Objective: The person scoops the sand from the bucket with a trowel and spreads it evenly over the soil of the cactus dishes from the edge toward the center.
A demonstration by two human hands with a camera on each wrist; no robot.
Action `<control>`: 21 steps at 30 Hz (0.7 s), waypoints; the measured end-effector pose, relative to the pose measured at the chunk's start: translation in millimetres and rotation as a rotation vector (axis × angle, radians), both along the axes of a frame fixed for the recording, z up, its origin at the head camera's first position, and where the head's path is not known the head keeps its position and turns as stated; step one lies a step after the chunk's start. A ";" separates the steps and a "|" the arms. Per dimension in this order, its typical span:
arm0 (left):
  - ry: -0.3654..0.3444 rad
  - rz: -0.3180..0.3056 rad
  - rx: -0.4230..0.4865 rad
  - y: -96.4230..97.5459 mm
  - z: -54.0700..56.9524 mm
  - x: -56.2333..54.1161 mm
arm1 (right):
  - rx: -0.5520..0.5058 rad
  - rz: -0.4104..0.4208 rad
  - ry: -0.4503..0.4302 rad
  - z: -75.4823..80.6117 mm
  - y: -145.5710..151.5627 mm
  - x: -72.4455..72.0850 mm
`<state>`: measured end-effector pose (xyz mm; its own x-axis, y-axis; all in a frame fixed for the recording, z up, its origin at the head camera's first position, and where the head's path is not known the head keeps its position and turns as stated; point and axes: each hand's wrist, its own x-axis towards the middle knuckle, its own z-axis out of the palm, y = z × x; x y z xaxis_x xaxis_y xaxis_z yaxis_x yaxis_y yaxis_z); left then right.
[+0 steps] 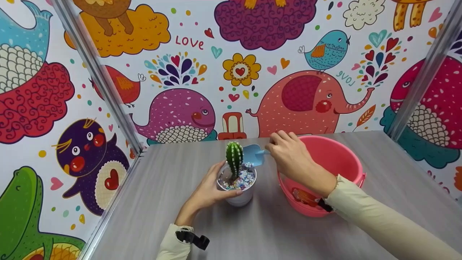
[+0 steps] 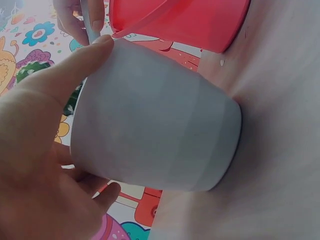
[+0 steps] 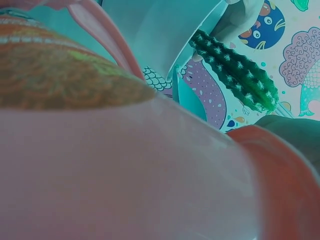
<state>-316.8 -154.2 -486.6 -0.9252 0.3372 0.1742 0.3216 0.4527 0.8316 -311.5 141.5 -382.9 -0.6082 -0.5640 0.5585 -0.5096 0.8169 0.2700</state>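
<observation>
My left hand [image 1: 209,187] grips a white pot [image 1: 240,200] near its rim, with the thumb along the near side. In the left wrist view the smooth pot wall [image 2: 150,115] fills the middle, its base right at the tabletop. A green ribbed cactus [image 1: 234,155] stands in the pot among small multicoloured pebbles [image 1: 246,178]. My right hand [image 1: 292,155] holds a small blue toy shovel [image 1: 253,155] by its handle, over the bucket's left rim. The shovel's blade is behind and right of the cactus, close over the pebbles. Cactus [image 3: 237,72] and blade [image 3: 189,100] also show in the right wrist view.
A pink bucket [image 1: 346,153] stands to the right of the pot, under my right forearm. Inside it lies an orange patterned packet [image 1: 305,196]. The grey wood-grain table [image 1: 162,173] meets cartoon-printed walls [image 1: 195,72] at the back and sides.
</observation>
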 end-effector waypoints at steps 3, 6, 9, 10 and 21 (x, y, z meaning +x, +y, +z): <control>-0.001 0.000 0.000 0.0 -0.5 0.2 | 0.011 -0.001 0.002 -0.1 0.0 0.4; 0.000 -0.001 -0.002 0.1 -0.8 0.1 | 0.016 -0.004 -0.021 -0.3 -0.2 0.8; 0.001 -0.005 -0.001 0.2 -0.7 -0.2 | 0.018 -0.004 -0.041 -0.5 -0.6 0.9; 0.000 -0.005 -0.001 0.2 -0.6 -0.2 | 0.017 -0.003 -0.043 -0.6 -0.8 0.9; -0.002 -0.002 -0.006 -0.1 -0.5 0.2 | 0.024 -0.019 -0.020 -4.2 1.3 0.7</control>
